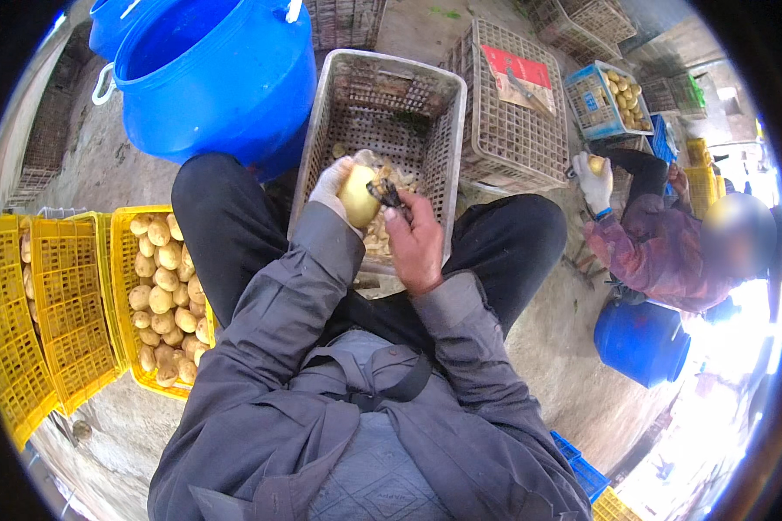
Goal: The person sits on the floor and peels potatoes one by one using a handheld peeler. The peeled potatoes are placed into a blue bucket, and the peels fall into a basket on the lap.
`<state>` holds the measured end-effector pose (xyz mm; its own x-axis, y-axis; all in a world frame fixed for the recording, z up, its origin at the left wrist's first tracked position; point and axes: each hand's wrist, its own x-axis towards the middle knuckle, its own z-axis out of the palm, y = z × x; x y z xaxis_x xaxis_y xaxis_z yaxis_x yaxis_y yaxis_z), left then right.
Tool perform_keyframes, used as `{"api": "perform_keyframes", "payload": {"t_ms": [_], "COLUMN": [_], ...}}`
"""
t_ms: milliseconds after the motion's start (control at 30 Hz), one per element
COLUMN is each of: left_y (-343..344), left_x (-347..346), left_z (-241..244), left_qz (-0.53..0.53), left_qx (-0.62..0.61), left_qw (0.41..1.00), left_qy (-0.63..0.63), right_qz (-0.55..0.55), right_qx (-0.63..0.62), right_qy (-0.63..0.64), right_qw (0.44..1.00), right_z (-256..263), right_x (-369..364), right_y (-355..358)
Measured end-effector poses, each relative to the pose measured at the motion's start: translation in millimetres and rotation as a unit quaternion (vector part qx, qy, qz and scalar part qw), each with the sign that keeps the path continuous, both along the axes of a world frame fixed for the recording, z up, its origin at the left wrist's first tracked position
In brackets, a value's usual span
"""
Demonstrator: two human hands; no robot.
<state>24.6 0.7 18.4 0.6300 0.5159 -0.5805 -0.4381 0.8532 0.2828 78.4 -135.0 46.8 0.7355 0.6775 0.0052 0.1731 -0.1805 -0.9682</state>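
My left hand (334, 187), in a whitish work glove, is wrapped around a peeled potato (360, 195) with a smooth pale-yellow surface. My bare right hand (417, 236) grips a dark peeler (386, 191), its head against or very close to the potato's right side. Both hands are above a worn grey plastic crate (458, 130) standing between my knees. Peelings (379, 241) lie in the near part of the crate, partly hidden by my hands. Farther back, the slotted crate floor shows with some dark green matter (412, 122) on it.
A large blue plastic barrel (215, 98) stands beyond my left knee. Yellow crates, one full of unpeeled potatoes (166, 280), are at my left. An upturned crate (521, 140) bears a knife (528, 91) on red packaging. At right, a co-worker's gloved hand (593, 182) holds a potato near a blue drum (638, 342).
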Motion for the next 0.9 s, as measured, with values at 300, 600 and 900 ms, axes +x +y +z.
{"api": "perform_keyframes", "payload": {"t_ms": [300,600,900], "left_y": [47,26,30], "left_x": [-10,-4,-4], "left_z": [1,-24,11], "left_qz": [0.048,0.004,0.044], "left_qx": [0.059,-0.011,-0.014], "left_qw": [0.996,0.997,0.993], "left_qy": [-0.054,-0.082,-0.111], "right_qz": [-0.014,-0.001,-0.040], "right_qx": [0.001,-0.004,0.032], "right_qy": [0.144,-0.116,0.083], "right_qw": [0.989,0.993,0.995], "right_z": [-17,14,-16], "right_x": [-23,-26,-32], "right_y": [-15,11,-8]}}
